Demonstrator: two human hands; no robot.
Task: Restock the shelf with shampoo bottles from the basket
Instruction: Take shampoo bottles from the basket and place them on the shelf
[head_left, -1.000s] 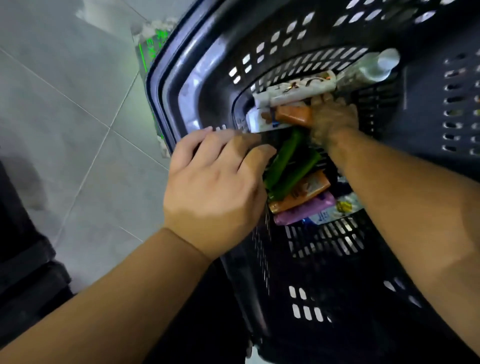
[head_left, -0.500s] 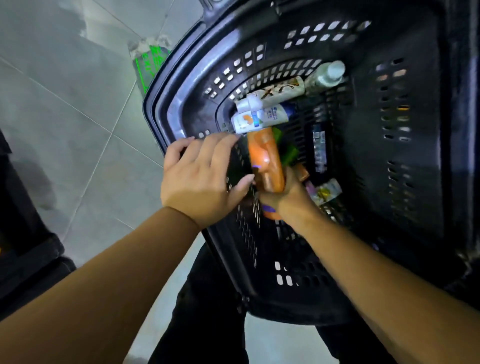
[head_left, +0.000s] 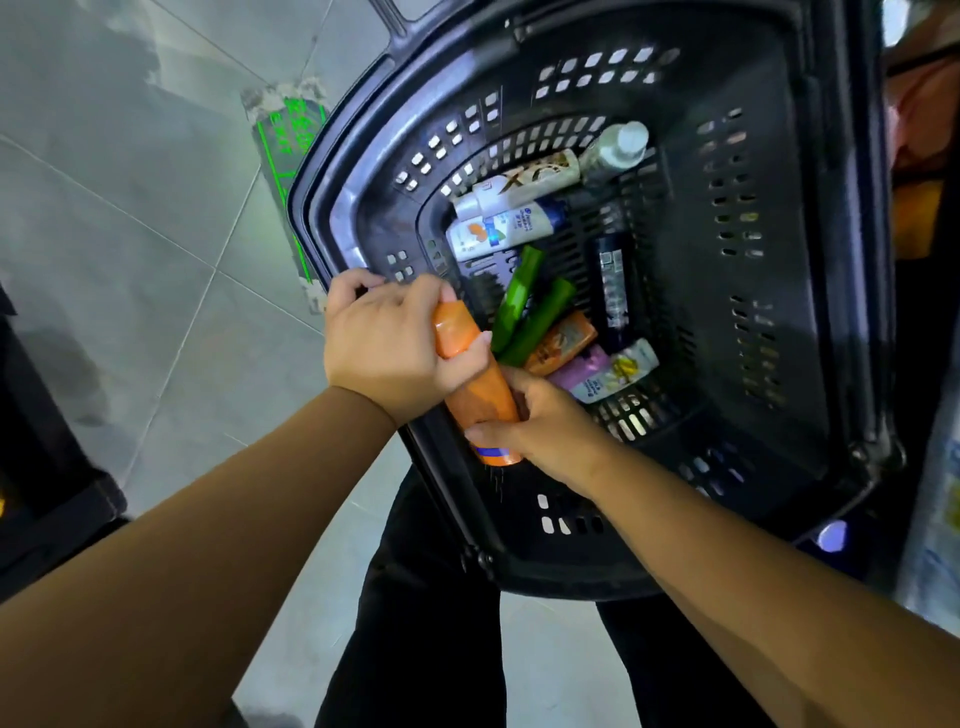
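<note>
Orange shampoo bottle (head_left: 470, 384) above the basket's (head_left: 332, 208) near-left rim, with the fingers of my left hand (head_left: 384, 348) and right hand (head_left: 540, 426) clamped round it. Risk: a mistimed handover drops it among the other bottles (head_left: 501, 228) or onto the floor (head_left: 156, 208).

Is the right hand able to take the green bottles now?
Probably not yet: the right hand grips the orange bottle with the left hand. The green bottles lie uncovered just beyond it in the basket.

bare left hand (head_left: 384, 348) and bare right hand (head_left: 540, 426) on bare forearms (head_left: 208, 519) — lower down, plain black trousers (head_left: 415, 623), loose over both legs
</note>
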